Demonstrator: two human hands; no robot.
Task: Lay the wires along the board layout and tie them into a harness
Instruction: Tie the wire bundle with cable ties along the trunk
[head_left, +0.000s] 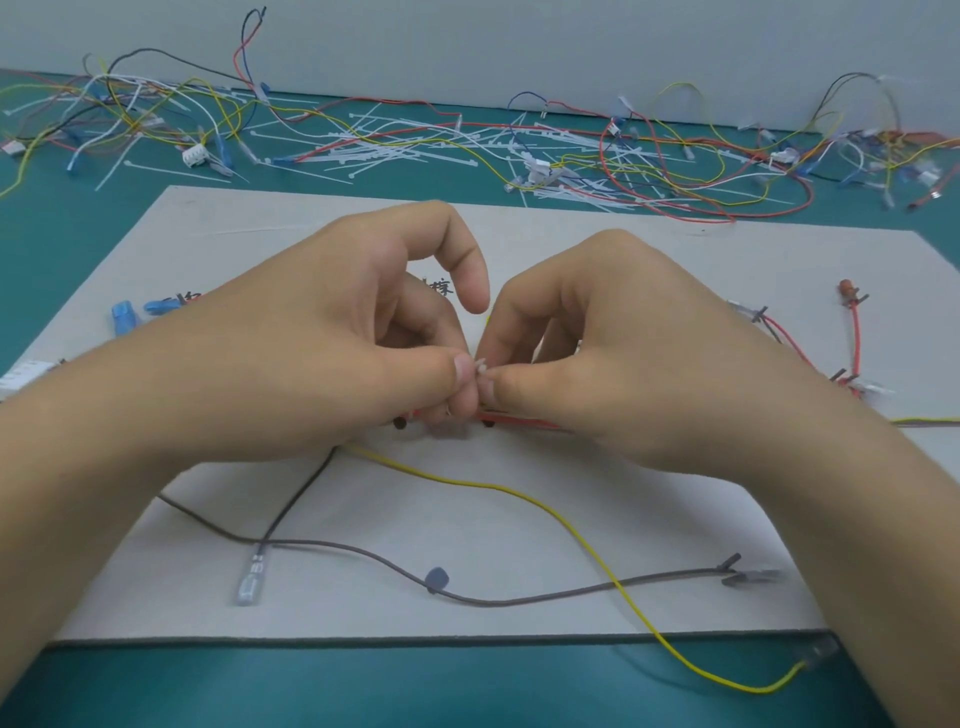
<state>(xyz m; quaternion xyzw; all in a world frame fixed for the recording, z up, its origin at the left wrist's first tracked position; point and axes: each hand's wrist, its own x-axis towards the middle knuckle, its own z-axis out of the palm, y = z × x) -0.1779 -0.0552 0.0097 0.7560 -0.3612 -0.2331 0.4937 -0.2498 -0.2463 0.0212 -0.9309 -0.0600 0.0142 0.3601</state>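
Matt grey cardboard board (519, 597), smooth plastic-coated wires (571, 525), translucent plastic ties (395, 150), teal mat (363, 686).

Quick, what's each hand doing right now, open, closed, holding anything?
Left hand: pinching a small white tie, likely a cable tie, at its fingertips.
Right hand: pinching the same white tie, just above the red wires.

Two bare forearms (98, 467) lead to a bare left hand (322, 332) and a bare right hand (639, 353); both thumbs have short, trimmed fingernails (462, 370).
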